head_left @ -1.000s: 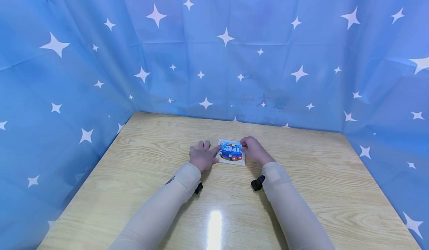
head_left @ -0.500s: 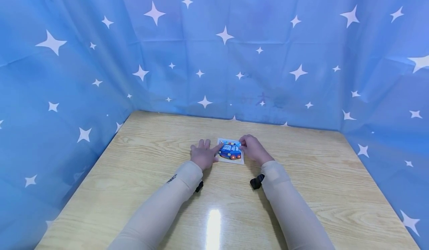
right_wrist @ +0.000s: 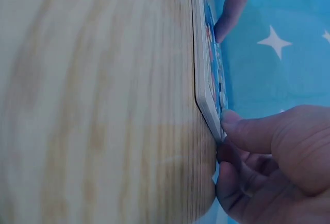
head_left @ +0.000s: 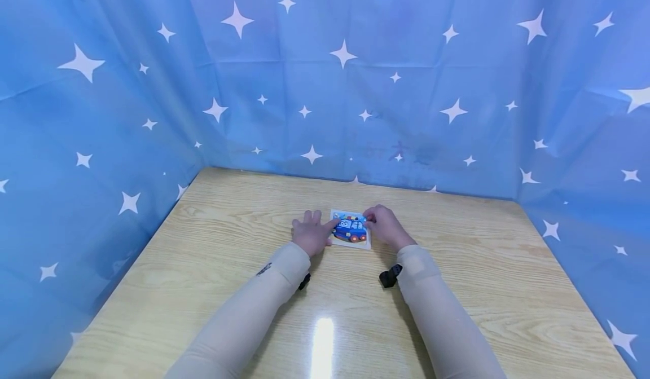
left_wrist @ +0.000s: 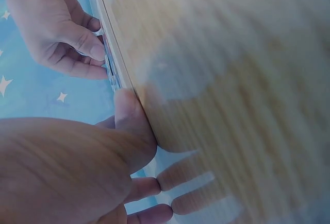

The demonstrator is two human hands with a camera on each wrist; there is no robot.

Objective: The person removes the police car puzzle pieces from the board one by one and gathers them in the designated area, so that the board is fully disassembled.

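Observation:
A small rectangular picture puzzle (head_left: pixel 350 230) with a white border and a blue cartoon police car lies flat on the wooden table. Its thick pale edge (right_wrist: pixel 200 54) shows in the right wrist view. My left hand (head_left: pixel 311 235) is at its left side, fingers spread. The left index finger reaches onto the picture while the thumb rests by the near-left edge. At the upper right corner, my right hand (head_left: pixel 384 225) pinches the puzzle's edge between thumb (right_wrist: pixel 252 131) and curled fingers. What lies under those fingertips is hidden.
The wooden table (head_left: pixel 244 215) stretches around the puzzle, with a bright light reflection (head_left: pixel 323 348) near its front. A blue curtain (head_left: pixel 325 108) with white stars encloses the back and both sides. Black wrist cameras (head_left: pixel 390 276) sit under the cuffs.
My left hand has shifted slightly right, its index finger reaching farther over the picture. The right hand stays at the upper right corner and the puzzle has hardly moved.

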